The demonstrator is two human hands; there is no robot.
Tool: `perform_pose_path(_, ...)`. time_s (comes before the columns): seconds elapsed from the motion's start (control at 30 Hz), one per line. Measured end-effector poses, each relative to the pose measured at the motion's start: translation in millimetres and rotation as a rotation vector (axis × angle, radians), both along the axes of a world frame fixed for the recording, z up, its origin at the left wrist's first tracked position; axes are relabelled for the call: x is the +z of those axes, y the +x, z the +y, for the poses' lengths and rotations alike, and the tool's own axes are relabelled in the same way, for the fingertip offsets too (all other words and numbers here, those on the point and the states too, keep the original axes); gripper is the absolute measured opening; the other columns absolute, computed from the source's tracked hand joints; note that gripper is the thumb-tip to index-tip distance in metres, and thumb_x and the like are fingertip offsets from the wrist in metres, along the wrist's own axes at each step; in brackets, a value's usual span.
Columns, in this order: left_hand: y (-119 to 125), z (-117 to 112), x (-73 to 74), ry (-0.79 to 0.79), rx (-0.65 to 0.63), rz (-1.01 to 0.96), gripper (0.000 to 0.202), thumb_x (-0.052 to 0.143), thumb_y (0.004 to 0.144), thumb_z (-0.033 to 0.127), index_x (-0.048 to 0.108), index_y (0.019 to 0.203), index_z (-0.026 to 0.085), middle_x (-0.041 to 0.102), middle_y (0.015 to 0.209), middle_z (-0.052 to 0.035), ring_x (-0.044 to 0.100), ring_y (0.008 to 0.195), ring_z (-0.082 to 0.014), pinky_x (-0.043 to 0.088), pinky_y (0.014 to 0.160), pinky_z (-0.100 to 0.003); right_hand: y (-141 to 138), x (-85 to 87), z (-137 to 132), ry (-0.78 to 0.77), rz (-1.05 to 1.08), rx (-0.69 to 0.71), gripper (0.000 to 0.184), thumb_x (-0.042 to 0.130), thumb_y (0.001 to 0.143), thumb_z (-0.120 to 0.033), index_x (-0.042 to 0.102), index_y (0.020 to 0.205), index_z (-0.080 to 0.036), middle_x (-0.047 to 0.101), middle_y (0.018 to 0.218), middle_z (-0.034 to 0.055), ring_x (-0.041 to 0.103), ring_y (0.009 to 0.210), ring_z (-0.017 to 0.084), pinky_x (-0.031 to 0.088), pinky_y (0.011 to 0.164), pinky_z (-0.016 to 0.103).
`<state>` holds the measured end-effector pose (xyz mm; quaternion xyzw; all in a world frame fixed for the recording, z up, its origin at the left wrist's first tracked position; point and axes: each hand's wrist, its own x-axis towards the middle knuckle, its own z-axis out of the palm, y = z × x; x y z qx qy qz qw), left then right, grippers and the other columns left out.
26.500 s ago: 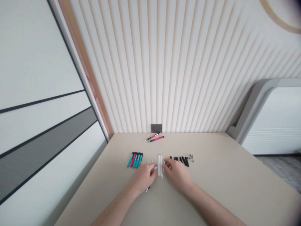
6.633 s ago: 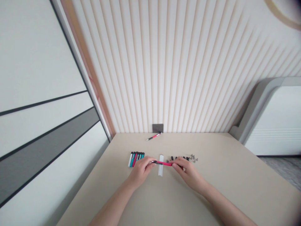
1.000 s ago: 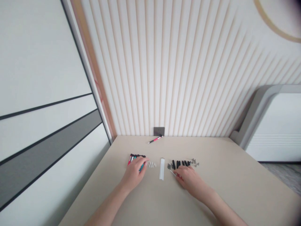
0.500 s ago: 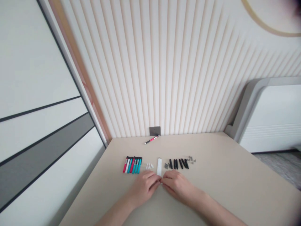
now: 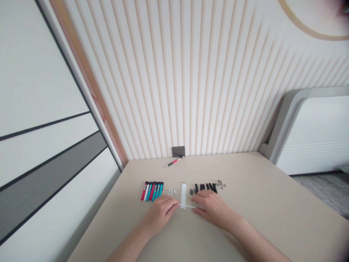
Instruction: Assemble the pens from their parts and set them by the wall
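Desk, far edge: one pink-and-black mechanical pencil. Row of markers: about seven, red, white and teal. Black barrels: at least five, more possibly behind my right hand. One white rod lies under my left hand, apart from the white rod bundle, which is too tight to count. White caps and grey clips: too small to count.

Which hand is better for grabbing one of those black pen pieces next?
Probably the right hand: it sits just below the black pen pieces. The left hand is on the far side of the white rods, nearer the coloured pens.
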<state>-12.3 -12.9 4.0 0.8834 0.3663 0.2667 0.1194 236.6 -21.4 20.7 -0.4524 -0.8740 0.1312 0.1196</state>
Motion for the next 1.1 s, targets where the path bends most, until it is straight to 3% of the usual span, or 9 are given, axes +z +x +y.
perform_pose_path(0.07,-0.9,0.4,1.0,-0.043,0.031,-0.038,0.019,0.048,0.095,0.023,0.066,0.092,0.022,0.070,0.082,-0.0033,0.065,0.080,-0.0172,0.051,0.072,-0.026,4.5,1.4,3.2,-0.020,-0.047,-0.011,0.015,0.055,0.092,-0.028,0.069,0.093,-0.022,0.067,0.089,0.0038,0.063,0.085,0.020,0.041,0.075,0.027)
perform_pose_path(0.17,-1.3,1.6,-0.2,-0.081,0.055,-0.087,0.020,0.047,0.096,0.025,0.066,0.093,0.021,0.070,0.082,-0.0040,0.065,0.079,-0.0168,0.051,0.071,-0.026,6.7,3.0,5.1,-0.036,-0.065,0.003,0.026,0.048,0.096,-0.026,0.069,0.083,-0.020,0.067,0.086,0.0040,0.063,0.080,0.018,0.040,0.070,0.025)
perform_pose_path(0.3,-5.5,4.0,-1.8,-0.038,0.090,-0.092,0.020,0.046,0.096,0.027,0.066,0.095,0.020,0.069,0.082,-0.0044,0.064,0.077,-0.0165,0.052,0.073,-0.027,7.1,6.4,3.4,-0.062,-0.031,-0.012,0.028,0.046,0.096,-0.027,0.070,0.084,-0.020,0.067,0.087,0.0039,0.063,0.081,0.018,0.039,0.070,0.025)
perform_pose_path(0.47,-23.4,10.2,1.8,0.095,0.166,-0.069,0.018,0.047,0.096,0.026,0.065,0.096,0.022,0.070,0.086,-0.0042,0.065,0.081,-0.0171,0.051,0.079,-0.029,16.4,7.3,4.0,-0.169,-0.002,-0.073,0.015,0.061,0.086,-0.033,0.070,0.090,-0.021,0.068,0.092,0.0033,0.063,0.083,0.019,0.039,0.071,0.025)
perform_pose_path(0.57,-32.4,13.8,4.3,0.157,0.230,-0.063,0.018,0.047,0.095,0.025,0.065,0.098,0.022,0.070,0.088,-0.0046,0.065,0.082,-0.0174,0.050,0.079,-0.029,23.2,3.9,6.8,-0.231,0.011,-0.094,0.013,0.064,0.082,-0.029,0.069,0.090,-0.021,0.068,0.092,0.0036,0.063,0.083,0.020,0.039,0.070,0.025)
perform_pose_path(0.8,-18.0,6.5,7.1,0.337,0.297,0.263,0.025,0.043,0.096,0.019,0.067,0.095,0.021,0.067,0.073,-0.0048,0.063,0.074,-0.0205,0.047,0.074,-0.034,21.2,1.3,4.5,-0.184,0.013,-0.075,0.012,0.052,0.084,-0.020,0.064,0.085,-0.019,0.066,0.087,0.0042,0.061,0.077,0.017,0.036,0.066,0.025)
perform_pose_path(1.1,12.5,-13.3,-1.4,0.483,0.156,0.551,0.033,0.039,0.089,-0.001,0.063,0.105,0.014,0.064,0.074,-0.0067,0.059,0.072,-0.0224,0.043,0.069,-0.037,10.7,3.2,1.8,-0.102,-0.045,-0.070,0.013,0.048,0.084,-0.014,0.061,0.081,-0.017,0.066,0.085,0.0045,0.060,0.077,0.017,0.032,0.064,0.025)
